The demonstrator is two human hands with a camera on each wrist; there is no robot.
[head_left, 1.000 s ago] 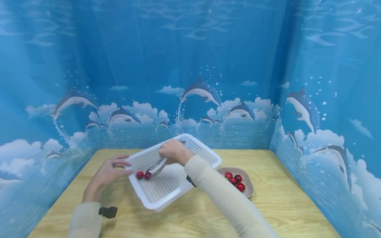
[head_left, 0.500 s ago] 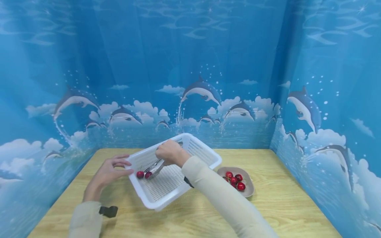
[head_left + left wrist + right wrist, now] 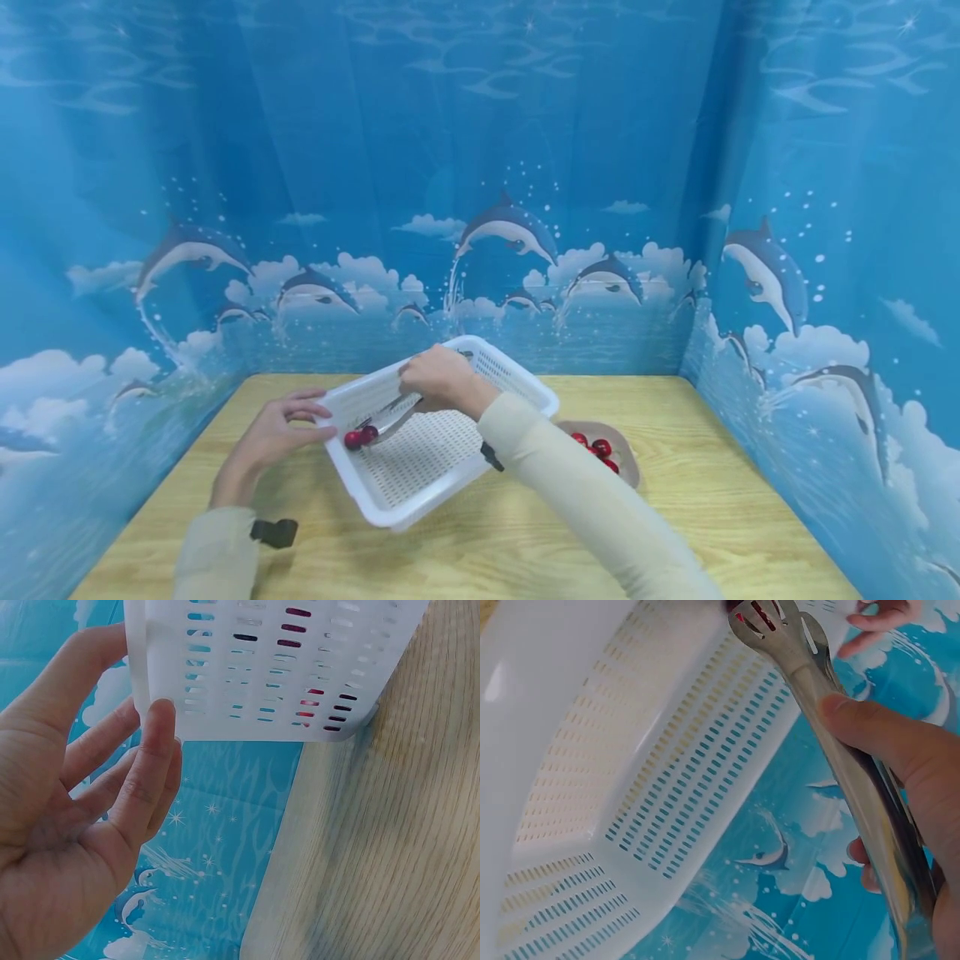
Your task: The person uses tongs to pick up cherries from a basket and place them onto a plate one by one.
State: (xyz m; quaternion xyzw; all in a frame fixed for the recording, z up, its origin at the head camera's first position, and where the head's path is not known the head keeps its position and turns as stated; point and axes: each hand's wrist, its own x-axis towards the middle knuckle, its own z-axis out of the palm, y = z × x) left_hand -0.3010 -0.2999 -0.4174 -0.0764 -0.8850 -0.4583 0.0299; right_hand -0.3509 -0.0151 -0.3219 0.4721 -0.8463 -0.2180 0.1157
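A white perforated plastic basket point(image 3: 442, 487) sits at an angle on the table. My left hand point(image 3: 277, 429) holds its left rim, fingers and thumb bent at the edge in the left wrist view. Metal tongs point(image 3: 840, 754) are gripped in my right hand point(image 3: 442, 379), thumb along one arm. Their slotted tips reach down to a dark red cherry point(image 3: 368, 434) at the basket's left end. Another cherry point(image 3: 352, 440) lies right beside it, touching or nearly so. Whether the tips squeeze the cherry is hard to tell. Red shows through the basket wall point(image 3: 247, 667) in the left wrist view.
To the right of the basket a beige dish point(image 3: 628, 462) holds several red cherries point(image 3: 602, 448), partly hidden by the right sleeve point(image 3: 585, 500). Wood-grain table point(image 3: 465, 558) lies underneath. A blue dolphin-print curtain point(image 3: 480, 167) encloses the back and sides.
My right hand and the tongs shifted slightly, and the cherry at the tips moved a little up and left against the other one. The right sleeve covers more of the dish. My left hand stays put.
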